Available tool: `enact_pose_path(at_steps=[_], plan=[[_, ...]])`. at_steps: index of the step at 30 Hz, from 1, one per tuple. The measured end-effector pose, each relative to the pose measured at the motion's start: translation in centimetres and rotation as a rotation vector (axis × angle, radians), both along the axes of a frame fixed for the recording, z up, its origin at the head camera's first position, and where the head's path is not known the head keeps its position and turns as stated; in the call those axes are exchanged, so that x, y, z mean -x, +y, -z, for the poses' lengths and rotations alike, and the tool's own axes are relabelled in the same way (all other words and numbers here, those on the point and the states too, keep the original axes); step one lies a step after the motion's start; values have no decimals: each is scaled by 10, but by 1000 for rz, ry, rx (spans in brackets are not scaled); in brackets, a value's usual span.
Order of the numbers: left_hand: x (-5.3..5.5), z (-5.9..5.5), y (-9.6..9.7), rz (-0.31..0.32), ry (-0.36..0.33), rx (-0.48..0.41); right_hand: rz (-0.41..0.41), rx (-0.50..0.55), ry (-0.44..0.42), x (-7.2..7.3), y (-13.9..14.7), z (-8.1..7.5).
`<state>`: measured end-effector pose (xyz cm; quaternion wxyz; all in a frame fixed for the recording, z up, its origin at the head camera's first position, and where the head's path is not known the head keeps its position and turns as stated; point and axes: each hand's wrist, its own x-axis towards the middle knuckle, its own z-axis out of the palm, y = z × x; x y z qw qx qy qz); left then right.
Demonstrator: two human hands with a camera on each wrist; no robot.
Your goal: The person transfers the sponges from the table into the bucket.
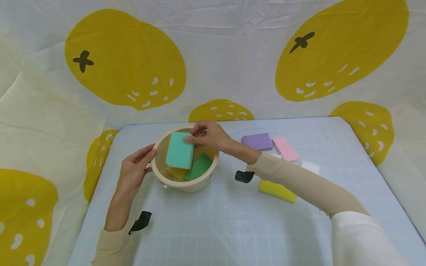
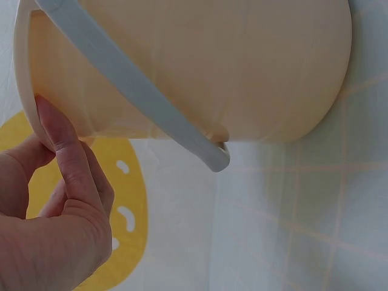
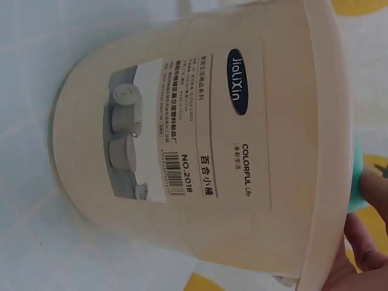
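A cream plastic bucket [image 1: 191,187] stands on the table, and my left hand [image 1: 132,171] pinches its left rim between thumb and fingers. In the left wrist view, the thumb of that hand [image 2: 66,200] presses under the rim, close to the bucket's grey handle [image 2: 130,85]. Over the bucket's mouth my right hand [image 1: 211,136] holds a mint-green sponge [image 1: 180,150] by its right edge. Inside the bucket lie a green sponge [image 1: 200,166] and a yellow one [image 1: 177,172], partly covered. The right wrist view shows the bucket's printed label [image 3: 188,127]; only a sliver of the mint-green sponge shows past the rim.
Right of the bucket lie a purple sponge [image 1: 257,142], a pink sponge [image 1: 285,149], a white sponge [image 1: 310,167] and a yellow sponge [image 1: 277,191]. My right forearm passes above them and hides part of that group. A lemon-patterned sheet [image 1: 229,74] hangs behind the table.
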<state>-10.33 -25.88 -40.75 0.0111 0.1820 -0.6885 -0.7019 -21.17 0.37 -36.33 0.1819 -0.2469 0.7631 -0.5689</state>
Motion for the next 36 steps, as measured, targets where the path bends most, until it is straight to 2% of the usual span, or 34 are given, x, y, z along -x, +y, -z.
enact_pose_path(at_steps=[5,13,18,26,31,36], plan=[[0,-1,0,0,0,16,3,-107,149,0,-7,0],[-1,-1,0,3,1,7,-90,-219,233,-3,-18,7],[-1,-1,1,2,-9,17,-105,-256,277,-7,-25,11],[-1,0,1,6,13,-5,-126,-380,435,-11,-33,16],[-1,0,0,8,18,-11,-148,-437,462,-11,-34,14],[-1,1,0,7,21,-21,-188,-484,439,-11,-31,10]])
